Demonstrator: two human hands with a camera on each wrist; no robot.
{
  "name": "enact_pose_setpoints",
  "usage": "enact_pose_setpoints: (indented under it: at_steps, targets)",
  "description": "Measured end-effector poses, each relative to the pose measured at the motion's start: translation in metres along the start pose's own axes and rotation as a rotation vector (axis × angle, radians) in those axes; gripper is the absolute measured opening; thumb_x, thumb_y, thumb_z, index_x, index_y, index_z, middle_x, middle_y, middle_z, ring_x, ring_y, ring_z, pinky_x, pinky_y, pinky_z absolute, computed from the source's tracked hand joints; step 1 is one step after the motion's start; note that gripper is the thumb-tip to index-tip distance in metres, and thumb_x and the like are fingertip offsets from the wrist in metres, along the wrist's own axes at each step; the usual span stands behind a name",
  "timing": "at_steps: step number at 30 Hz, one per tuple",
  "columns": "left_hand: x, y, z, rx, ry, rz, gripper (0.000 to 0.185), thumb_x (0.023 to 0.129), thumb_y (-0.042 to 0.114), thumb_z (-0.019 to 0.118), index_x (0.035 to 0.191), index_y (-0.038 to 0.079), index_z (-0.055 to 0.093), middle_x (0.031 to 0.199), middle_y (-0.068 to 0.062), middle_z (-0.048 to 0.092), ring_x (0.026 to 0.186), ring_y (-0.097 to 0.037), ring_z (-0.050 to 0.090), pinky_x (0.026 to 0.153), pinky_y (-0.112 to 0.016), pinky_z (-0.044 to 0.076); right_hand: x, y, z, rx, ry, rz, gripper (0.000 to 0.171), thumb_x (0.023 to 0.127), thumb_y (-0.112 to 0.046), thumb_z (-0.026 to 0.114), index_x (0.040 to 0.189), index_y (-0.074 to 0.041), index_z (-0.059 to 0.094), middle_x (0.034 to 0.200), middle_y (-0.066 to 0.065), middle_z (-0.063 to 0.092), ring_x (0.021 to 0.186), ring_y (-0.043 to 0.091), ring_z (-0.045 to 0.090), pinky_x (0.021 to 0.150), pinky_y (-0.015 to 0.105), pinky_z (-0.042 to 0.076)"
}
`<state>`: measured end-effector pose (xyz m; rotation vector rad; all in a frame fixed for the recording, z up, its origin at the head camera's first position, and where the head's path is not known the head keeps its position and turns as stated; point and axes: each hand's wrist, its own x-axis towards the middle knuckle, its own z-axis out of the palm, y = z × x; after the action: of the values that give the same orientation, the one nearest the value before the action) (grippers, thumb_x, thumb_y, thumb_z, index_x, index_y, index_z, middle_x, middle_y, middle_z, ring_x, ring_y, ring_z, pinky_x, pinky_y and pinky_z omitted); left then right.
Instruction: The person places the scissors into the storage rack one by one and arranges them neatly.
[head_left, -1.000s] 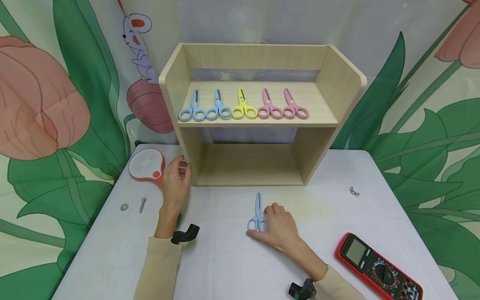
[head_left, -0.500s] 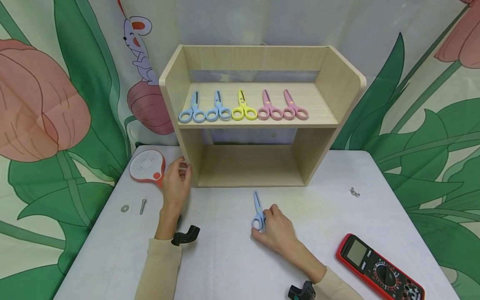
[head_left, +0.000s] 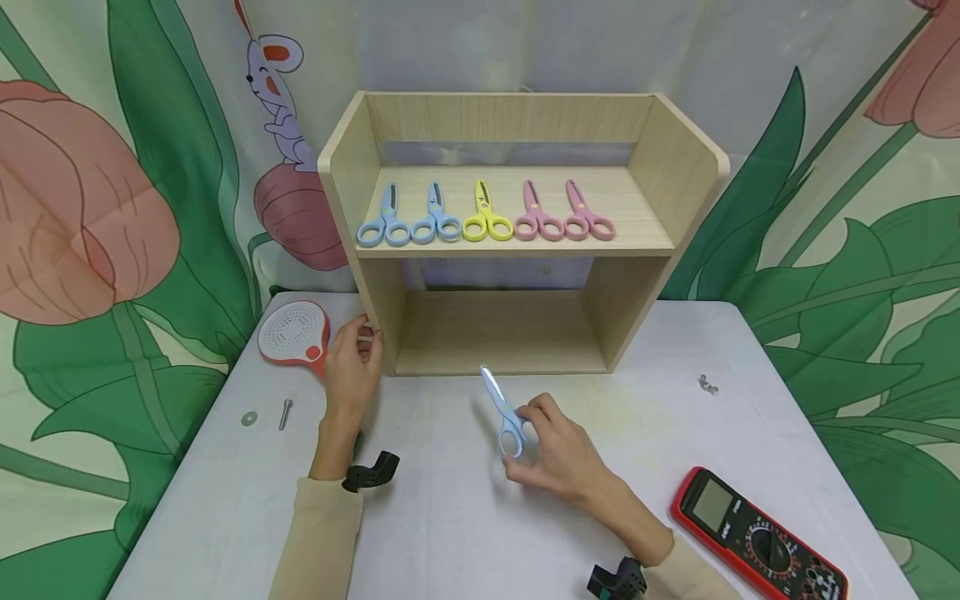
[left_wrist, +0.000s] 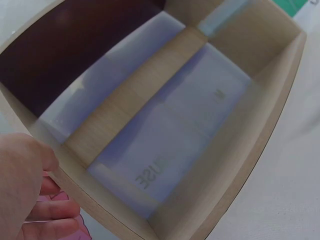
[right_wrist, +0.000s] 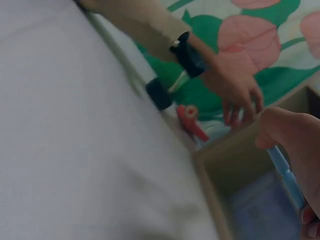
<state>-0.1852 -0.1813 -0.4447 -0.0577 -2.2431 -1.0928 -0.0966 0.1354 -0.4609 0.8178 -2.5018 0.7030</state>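
Note:
My right hand (head_left: 558, 454) pinches a pair of blue scissors (head_left: 508, 425) by the handle loops, raised above the table with the blades tilted up and left. In the right wrist view the blue scissors (right_wrist: 286, 175) are partly hidden by the thumb and fingers. My left hand (head_left: 352, 358) rests against the outer left side of the wooden shelf (head_left: 495, 252), its fingers loosely bent. On the upper board lie two blue pairs of scissors (head_left: 437, 223), one yellow pair (head_left: 487, 222) and two pink pairs (head_left: 537, 223), side by side, blades toward the back.
Left of the shelf lies a red-and-white paddle-shaped device (head_left: 294, 332), with a washer (head_left: 249, 418) and a bolt (head_left: 286, 414) nearer. A red multimeter (head_left: 761, 533) lies front right. A small metal piece (head_left: 707, 384) sits at the right. Patterned cloth hangs behind.
My right hand has taken hold of the blue scissors and lifted them off the table, their tips swinging to the left. The left hand has stayed at the shelf's side.

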Motion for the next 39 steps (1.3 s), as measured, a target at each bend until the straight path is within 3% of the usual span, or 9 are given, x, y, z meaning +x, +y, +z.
enact_pose_setpoints:
  at_steps: [4,7,12,16,21,31,35,39]
  targets:
    - [0.0,-0.001,0.0,-0.007,0.005,0.002,0.033,0.096,0.013,0.065,0.124,-0.003,0.06,0.103,-0.021,0.067,0.082,-0.033,0.072,0.074,-0.045,0.063,0.012,-0.004,-0.023,0.027,0.114,-0.125,0.056,0.066,-0.031,0.082,0.109,-0.002,0.063,0.103,0.005,0.056,0.076,0.013,0.061,0.06,0.023,0.055]
    - [0.0,-0.001,0.001,-0.009,0.006,0.009,0.033,0.096,0.013,0.065,0.124,-0.003,0.06,0.103,-0.022,0.067,0.082,-0.033,0.072,0.073,-0.045,0.063,0.021,-0.005,-0.043,0.016,0.169,-0.143,0.055,0.073,-0.037,0.078,0.111,0.0,0.064,0.103,0.008,0.058,0.081,0.016,0.061,0.063,0.029,0.058]
    - [0.0,-0.002,0.003,-0.011,0.008,0.021,0.033,0.096,0.013,0.065,0.125,-0.004,0.06,0.103,-0.022,0.067,0.081,-0.034,0.072,0.073,-0.046,0.063,0.038,0.003,-0.081,-0.009,0.251,-0.074,0.056,0.075,-0.036,0.076,0.113,0.003,0.064,0.105,0.014,0.057,0.083,0.02,0.06,0.064,0.035,0.058]
    - [0.0,-0.002,0.002,-0.01,0.016,0.023,0.033,0.096,0.012,0.065,0.124,-0.004,0.06,0.103,-0.022,0.067,0.08,-0.034,0.072,0.073,-0.047,0.063,0.053,0.017,-0.108,-0.06,0.32,-0.007,0.056,0.069,-0.027,0.08,0.112,0.005,0.065,0.103,0.017,0.055,0.079,0.02,0.055,0.061,0.027,0.049]
    - [0.001,-0.003,0.002,0.001,0.021,0.031,0.032,0.096,0.012,0.065,0.123,-0.004,0.061,0.102,-0.022,0.067,0.08,-0.033,0.073,0.072,-0.046,0.063,0.068,0.034,-0.131,-0.112,0.37,0.101,0.057,0.07,-0.028,0.08,0.111,0.009,0.064,0.104,0.022,0.053,0.08,0.024,0.051,0.061,0.025,0.04]
    - [0.001,-0.003,0.003,-0.014,0.018,0.03,0.032,0.095,0.013,0.066,0.122,-0.004,0.061,0.101,-0.021,0.067,0.079,-0.033,0.073,0.07,-0.045,0.063,0.101,0.049,-0.155,-0.127,0.39,0.357,0.061,0.081,-0.033,0.072,0.118,0.014,0.061,0.107,0.025,0.046,0.097,0.036,0.052,0.07,0.044,0.046]
    - [0.001,-0.003,0.003,-0.025,0.016,0.029,0.032,0.095,0.012,0.065,0.122,-0.004,0.061,0.1,-0.021,0.067,0.078,-0.032,0.073,0.07,-0.045,0.063,0.11,0.046,-0.16,-0.145,0.39,0.404,0.06,0.086,-0.035,0.066,0.121,0.013,0.061,0.112,0.027,0.045,0.1,0.039,0.052,0.074,0.05,0.048]
    - [0.0,-0.003,0.002,-0.027,0.016,0.019,0.032,0.095,0.013,0.065,0.123,-0.004,0.061,0.102,-0.021,0.067,0.079,-0.032,0.073,0.071,-0.045,0.063,0.118,0.044,-0.161,-0.182,0.415,0.384,0.052,0.092,-0.033,0.061,0.12,0.01,0.064,0.119,0.03,0.048,0.109,0.042,0.047,0.081,0.055,0.047]
